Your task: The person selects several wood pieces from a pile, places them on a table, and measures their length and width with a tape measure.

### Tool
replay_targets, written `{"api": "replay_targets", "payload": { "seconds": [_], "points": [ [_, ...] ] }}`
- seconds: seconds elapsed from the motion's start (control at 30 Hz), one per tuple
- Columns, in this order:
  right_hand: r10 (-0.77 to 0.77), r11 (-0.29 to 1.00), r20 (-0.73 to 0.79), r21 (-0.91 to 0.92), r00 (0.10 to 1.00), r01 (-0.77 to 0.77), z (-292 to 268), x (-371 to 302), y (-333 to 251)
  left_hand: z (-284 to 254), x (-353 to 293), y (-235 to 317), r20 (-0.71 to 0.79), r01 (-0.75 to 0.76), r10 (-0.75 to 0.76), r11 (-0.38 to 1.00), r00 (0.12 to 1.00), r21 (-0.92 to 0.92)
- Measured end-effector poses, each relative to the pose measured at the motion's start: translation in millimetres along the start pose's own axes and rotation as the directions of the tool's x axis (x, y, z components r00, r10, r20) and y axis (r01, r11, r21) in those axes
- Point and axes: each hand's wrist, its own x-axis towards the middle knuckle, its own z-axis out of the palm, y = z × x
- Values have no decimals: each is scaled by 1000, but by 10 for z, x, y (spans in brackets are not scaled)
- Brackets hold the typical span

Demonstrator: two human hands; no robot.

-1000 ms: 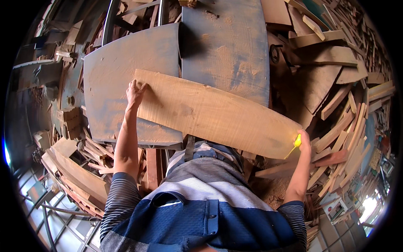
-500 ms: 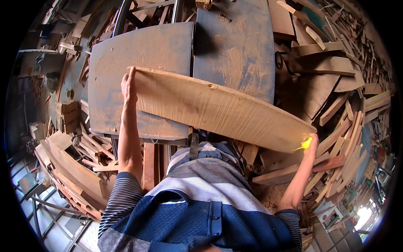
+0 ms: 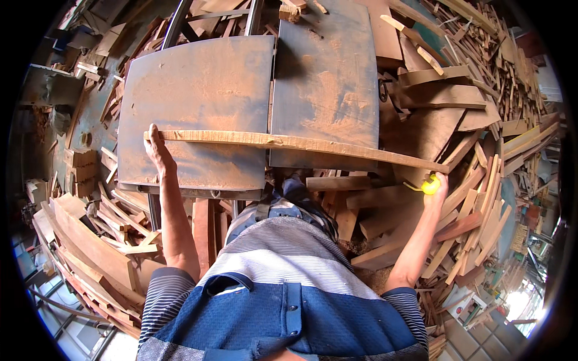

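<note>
A long wooden board (image 3: 283,142) spans the space in front of me, its narrow edge turned up. My left hand (image 3: 159,150) is closed round the board's left end, fingers over the edge. At the other end, my right hand (image 3: 441,185) grips the board, along with a small bright yellow object (image 3: 430,185) that has a thin tongue sticking out; its kind is not clear. Beneath and beyond the board lies a grey metal machine table (image 3: 198,78) dusted with sawdust, split into two plates by a narrow gap. The board's right end reaches past the table.
Curved wooden offcuts (image 3: 442,96) pile up right of the table, with thin strips (image 3: 475,210) nearer me. Stacked curved boards (image 3: 90,246) stand at my left. Metal rails (image 3: 254,18) run beyond the table. A small wood block (image 3: 289,13) sits at its far edge.
The board has tipped from showing its broad face to showing mostly its narrow edge. Its left end came down toward me and left, and my left hand moved with it. Both hands keep hold.
</note>
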Motion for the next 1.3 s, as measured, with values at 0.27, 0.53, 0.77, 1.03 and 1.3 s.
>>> {"api": "replay_targets", "payload": {
  "seconds": [0.27,0.53,0.77,1.03,1.3],
  "points": [
    [-65,989,-101,-138,993,51,108,-149,-182,-134,97,-303,22,-45,50,977,998,-209],
    [-90,968,-245,-251,965,26,421,-322,-249,-55,62,-338,12,-101,104,980,994,-174],
    [-72,971,-231,-238,970,16,511,-454,-249,-86,84,-410,-33,-144,141,970,990,-197],
    [-73,975,-178,-221,981,33,164,-302,-50,-117,16,-363,-41,-130,124,968,991,-215],
    [-47,987,-160,-159,986,21,121,-475,-4,-297,-97,-426,-28,-157,154,970,988,-188]
  ]
}}
